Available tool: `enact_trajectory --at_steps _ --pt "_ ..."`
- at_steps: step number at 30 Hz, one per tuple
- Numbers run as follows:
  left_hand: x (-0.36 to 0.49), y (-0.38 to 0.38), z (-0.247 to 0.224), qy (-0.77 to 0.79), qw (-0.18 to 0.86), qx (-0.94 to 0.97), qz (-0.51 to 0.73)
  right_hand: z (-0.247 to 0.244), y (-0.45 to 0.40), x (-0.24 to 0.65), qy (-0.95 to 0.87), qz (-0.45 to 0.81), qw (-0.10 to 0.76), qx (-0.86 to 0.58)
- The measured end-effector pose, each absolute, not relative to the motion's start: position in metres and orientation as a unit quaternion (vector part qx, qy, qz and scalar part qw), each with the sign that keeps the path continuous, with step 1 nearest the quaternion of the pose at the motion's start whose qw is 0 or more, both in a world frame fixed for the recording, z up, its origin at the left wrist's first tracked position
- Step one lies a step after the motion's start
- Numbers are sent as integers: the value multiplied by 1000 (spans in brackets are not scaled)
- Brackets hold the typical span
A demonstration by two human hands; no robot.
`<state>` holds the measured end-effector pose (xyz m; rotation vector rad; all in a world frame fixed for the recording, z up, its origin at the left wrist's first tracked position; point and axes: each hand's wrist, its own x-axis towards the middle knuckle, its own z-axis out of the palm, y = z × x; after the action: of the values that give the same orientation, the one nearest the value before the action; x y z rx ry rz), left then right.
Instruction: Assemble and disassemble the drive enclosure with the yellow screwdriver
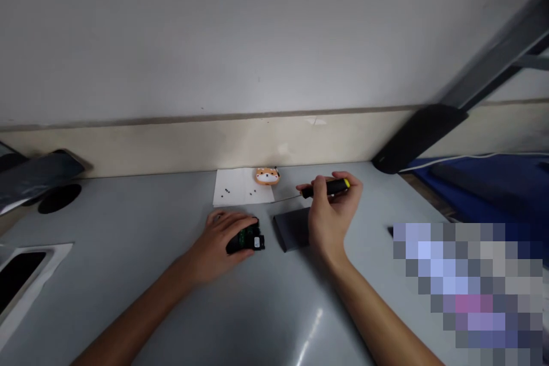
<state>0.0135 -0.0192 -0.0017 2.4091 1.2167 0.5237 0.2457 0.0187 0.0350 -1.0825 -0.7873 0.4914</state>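
Note:
My left hand (229, 240) is closed over a small black device with a green circuit board (249, 238), which rests on the grey table. A white label shows at the device's right end; the rest is under my fingers. In my right hand (332, 211) is a screwdriver (334, 187) with a black and yellow handle. Its thin shaft points left, the tip over the near edge of a white paper (238, 189). Several tiny dark screws (227, 190) lie on that paper. Below my right hand lies a flat dark grey cover (292, 229), partly hidden by the hand.
An orange and white animal-face case (267, 176) sits at the paper's back right corner. A phone-like dark object (19, 274) lies on white material at the left. A black-ended slanted post (418, 137) stands at the back right. Something pixelated (467, 286) covers the right side.

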Motion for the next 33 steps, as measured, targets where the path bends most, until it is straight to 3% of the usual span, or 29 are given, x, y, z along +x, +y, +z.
enact_trajectory --at_steps 10,14,18,24,33 --pt "25 -47 5 296 126 893 316 34 23 249 -321 258 758 -505" --pt "33 -62 11 245 112 927 259 26 28 251 -284 295 752 -517" --pt "32 -62 8 248 97 937 226 17 30 249 -246 351 735 -526" --pt "29 -59 8 250 95 940 210 14 29 245 -245 331 745 -524" --pt "16 -48 13 315 91 902 279 12 22 227 -227 330 767 -502"
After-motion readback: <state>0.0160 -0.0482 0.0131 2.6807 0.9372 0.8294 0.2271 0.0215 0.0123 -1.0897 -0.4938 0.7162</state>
